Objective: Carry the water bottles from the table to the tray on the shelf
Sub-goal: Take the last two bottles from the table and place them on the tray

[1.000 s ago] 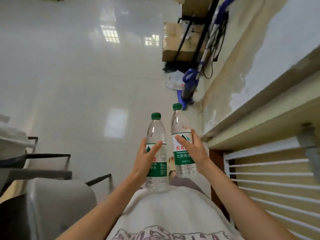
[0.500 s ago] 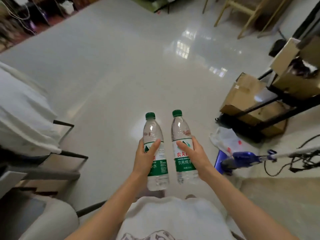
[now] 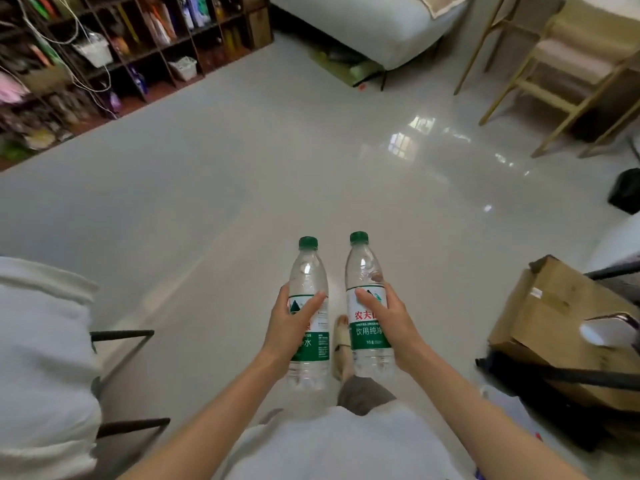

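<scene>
above the glossy floor [image 3: 242, 174], the left hand [image 3: 289, 329] was closed around the left bottle [image 3: 308, 317] and held it upright. just beside it, not touching, the right bottle [image 3: 369, 306] stood upright in the closed right hand [image 3: 389, 323]. a cardboard box [image 3: 554, 327] lay at right.

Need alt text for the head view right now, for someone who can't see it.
Each hand grips one upright clear plastic water bottle with a green cap and green label: left hand on the left bottle, right hand on the right bottle. Glossy pale floor ahead; cluttered dark shelving far left.
</scene>
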Available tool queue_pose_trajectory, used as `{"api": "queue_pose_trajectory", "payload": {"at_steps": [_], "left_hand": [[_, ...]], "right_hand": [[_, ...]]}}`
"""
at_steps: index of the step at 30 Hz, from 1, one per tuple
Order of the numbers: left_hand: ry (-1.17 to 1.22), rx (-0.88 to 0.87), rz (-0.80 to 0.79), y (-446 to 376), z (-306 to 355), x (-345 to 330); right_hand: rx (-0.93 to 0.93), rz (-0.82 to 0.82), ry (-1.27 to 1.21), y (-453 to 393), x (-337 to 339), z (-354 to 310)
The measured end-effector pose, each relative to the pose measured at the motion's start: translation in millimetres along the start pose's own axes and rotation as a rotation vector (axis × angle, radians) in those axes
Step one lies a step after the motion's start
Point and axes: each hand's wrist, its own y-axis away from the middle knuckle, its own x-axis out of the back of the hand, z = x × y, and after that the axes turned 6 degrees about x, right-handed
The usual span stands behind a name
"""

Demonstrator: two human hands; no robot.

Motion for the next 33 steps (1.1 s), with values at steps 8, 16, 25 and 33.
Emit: {"api": "queue_pose_trajectory", "payload": {"at_steps": [8,16,25,33], "left_hand": [[0.186,-0.014,0.167,-175,158,-9],[0.26,-0.031,0.288,-334,287,42],[0.197,-0.085,0.28,-530,466,136],[0.135,-0.118,0.267,-694,614,183]], "right_hand": [[0.016,-0.162,0.155,-226,-51,-141],[0.022,-0.291,0.272,-422,-155,-245],[0.033,-0.274,0.223,-617,-288,-352],[0.086,-0.255,0.214,-799,-369,-457]]}}
